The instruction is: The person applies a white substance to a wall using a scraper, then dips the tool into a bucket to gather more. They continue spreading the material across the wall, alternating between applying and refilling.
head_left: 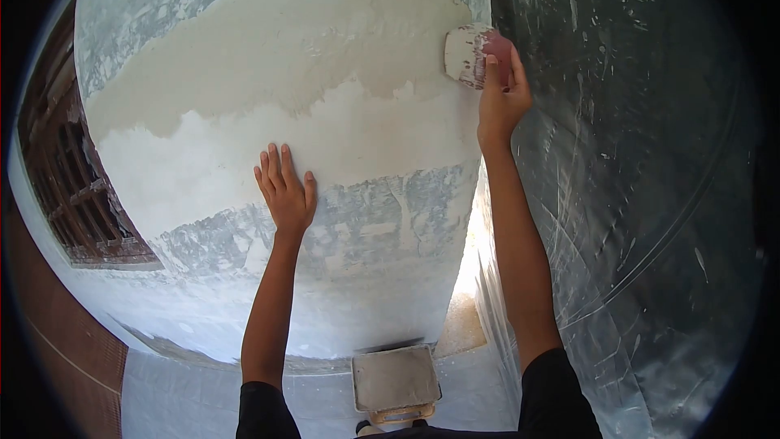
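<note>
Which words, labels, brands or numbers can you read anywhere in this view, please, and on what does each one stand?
None: no readable text shows anywhere.
The putty knife in the right hand is smeared with plaster; no brand shows.
The wall under the left hand bears only fresh plaster and bare patches.
The tray on the floor and the plastic sheeting carry no label or print.

Soft, even daylight fills the view, and the pale wall (268,106) reads bright without hard shadows. A strong glare burns out the narrow gap (471,252) between the wall and the grey plastic sheet (634,195), whose creases catch faint sheen. The fisheye lens bends straight lines, curves the window grille (73,195) at the left, and leaves black corners; focus is sharp centrally.
</note>
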`<state>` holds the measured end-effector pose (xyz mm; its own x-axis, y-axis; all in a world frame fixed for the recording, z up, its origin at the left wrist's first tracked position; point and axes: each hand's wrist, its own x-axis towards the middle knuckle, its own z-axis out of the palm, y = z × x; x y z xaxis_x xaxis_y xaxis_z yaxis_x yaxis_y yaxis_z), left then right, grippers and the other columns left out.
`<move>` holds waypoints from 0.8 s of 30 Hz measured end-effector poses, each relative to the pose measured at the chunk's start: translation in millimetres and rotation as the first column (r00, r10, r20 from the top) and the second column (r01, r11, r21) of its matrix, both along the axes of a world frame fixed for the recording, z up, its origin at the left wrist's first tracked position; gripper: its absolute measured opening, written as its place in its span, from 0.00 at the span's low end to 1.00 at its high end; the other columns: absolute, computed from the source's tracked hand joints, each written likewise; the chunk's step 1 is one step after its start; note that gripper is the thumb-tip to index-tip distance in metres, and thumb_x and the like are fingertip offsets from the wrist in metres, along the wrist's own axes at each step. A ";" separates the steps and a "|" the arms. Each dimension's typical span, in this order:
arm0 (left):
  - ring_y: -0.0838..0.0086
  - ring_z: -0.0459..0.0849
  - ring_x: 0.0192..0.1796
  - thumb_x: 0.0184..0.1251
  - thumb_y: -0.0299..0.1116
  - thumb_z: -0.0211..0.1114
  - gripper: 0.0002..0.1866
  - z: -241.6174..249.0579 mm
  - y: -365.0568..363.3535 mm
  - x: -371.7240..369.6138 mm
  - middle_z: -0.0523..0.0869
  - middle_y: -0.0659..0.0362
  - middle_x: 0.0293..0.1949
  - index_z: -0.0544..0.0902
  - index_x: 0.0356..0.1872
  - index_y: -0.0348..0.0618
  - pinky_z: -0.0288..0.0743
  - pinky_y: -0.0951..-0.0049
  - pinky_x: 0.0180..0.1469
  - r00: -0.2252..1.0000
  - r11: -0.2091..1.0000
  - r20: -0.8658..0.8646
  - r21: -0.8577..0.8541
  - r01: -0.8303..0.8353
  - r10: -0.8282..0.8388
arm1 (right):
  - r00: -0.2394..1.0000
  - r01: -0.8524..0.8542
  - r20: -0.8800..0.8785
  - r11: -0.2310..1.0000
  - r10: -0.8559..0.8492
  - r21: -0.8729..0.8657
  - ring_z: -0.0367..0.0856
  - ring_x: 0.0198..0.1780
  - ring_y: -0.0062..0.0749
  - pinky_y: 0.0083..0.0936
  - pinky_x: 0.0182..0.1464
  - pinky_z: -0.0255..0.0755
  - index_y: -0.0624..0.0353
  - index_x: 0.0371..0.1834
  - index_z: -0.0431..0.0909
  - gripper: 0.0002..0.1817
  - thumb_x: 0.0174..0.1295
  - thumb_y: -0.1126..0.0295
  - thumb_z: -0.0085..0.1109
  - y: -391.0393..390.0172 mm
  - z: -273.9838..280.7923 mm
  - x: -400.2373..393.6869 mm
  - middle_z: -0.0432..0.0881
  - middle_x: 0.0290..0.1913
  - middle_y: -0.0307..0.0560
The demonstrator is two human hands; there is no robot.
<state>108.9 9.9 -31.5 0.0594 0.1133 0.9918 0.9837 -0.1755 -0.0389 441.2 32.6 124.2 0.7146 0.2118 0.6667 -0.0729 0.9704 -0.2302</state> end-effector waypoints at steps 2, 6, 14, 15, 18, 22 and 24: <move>0.51 0.52 0.81 0.75 0.40 0.55 0.33 0.1 0.8 2.4 0.59 0.46 0.78 0.62 0.77 0.39 0.43 0.45 0.80 1.000 1.000 0.005 0.014 -0.003 0.003 | 0.907 0.234 0.377 0.968 -0.186 -0.087 0.78 0.46 0.29 0.29 0.56 0.72 0.53 0.62 0.83 0.23 0.63 0.65 0.69 -2.3 -5.0 -21.7 0.86 0.45 0.46; 0.51 0.52 0.81 0.75 0.41 0.55 0.33 -0.2 -1.0 1.7 0.59 0.46 0.78 0.62 0.78 0.39 0.43 0.45 0.80 1.000 1.000 0.011 0.000 -0.004 0.004 | 0.731 0.442 0.618 0.891 -0.290 -0.104 0.77 0.45 0.33 0.31 0.56 0.72 0.51 0.62 0.84 0.22 0.62 0.67 0.67 -13.1 4.1 -38.7 0.84 0.37 0.45; 0.53 0.51 0.82 0.76 0.42 0.55 0.34 -1.2 -9.8 -2.0 0.59 0.46 0.79 0.61 0.78 0.39 0.43 0.46 0.80 1.000 0.997 -0.010 -0.078 -0.028 0.027 | 0.998 -0.056 0.019 0.998 0.056 -0.004 0.83 0.56 0.39 0.34 0.60 0.75 0.61 0.63 0.81 0.22 0.65 0.70 0.66 2.4 15.4 0.2 0.85 0.56 0.56; 0.53 0.51 0.82 0.76 0.42 0.55 0.34 -1.5 -9.2 -1.3 0.58 0.47 0.79 0.61 0.78 0.40 0.43 0.46 0.80 1.000 0.997 -0.003 -0.076 -0.029 0.029 | 0.983 0.062 0.177 0.997 -0.052 -0.054 0.82 0.54 0.36 0.32 0.60 0.74 0.59 0.63 0.81 0.23 0.65 0.69 0.67 2.6 10.0 -8.7 0.85 0.54 0.55; 0.53 0.51 0.82 0.76 0.42 0.56 0.34 -2.3 -10.4 0.2 0.58 0.47 0.79 0.61 0.78 0.40 0.44 0.46 0.80 1.000 0.996 0.000 -0.082 -0.028 0.028 | 0.805 0.345 0.560 0.922 -0.196 -0.174 0.76 0.45 0.30 0.27 0.58 0.70 0.51 0.63 0.83 0.24 0.62 0.66 0.71 -22.5 -1.4 -36.3 0.86 0.51 0.51; 0.54 0.52 0.82 0.76 0.41 0.57 0.34 -0.1 -17.5 -6.0 0.58 0.49 0.80 0.60 0.79 0.42 0.47 0.47 0.80 0.999 0.995 -0.038 -0.094 -0.015 0.011 | 0.894 0.346 0.349 0.928 -0.281 -0.137 0.81 0.52 0.35 0.31 0.60 0.73 0.54 0.62 0.83 0.22 0.62 0.70 0.69 13.8 2.1 -17.1 0.86 0.51 0.53; 0.55 0.53 0.82 0.76 0.41 0.57 0.34 -0.8 -23.4 -12.3 0.58 0.50 0.80 0.60 0.79 0.43 0.48 0.48 0.80 0.998 0.992 -0.056 -0.123 -0.004 -0.003 | 0.956 0.246 0.193 0.961 -0.219 -0.126 0.83 0.56 0.34 0.31 0.60 0.75 0.62 0.62 0.81 0.22 0.64 0.73 0.66 8.9 4.9 2.1 0.86 0.53 0.54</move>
<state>96.6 -13.5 -32.2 0.1146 0.2339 0.9655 0.9806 -0.1820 -0.0723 443.3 41.5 129.1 0.6306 0.1589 0.7597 0.2050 0.9100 -0.3605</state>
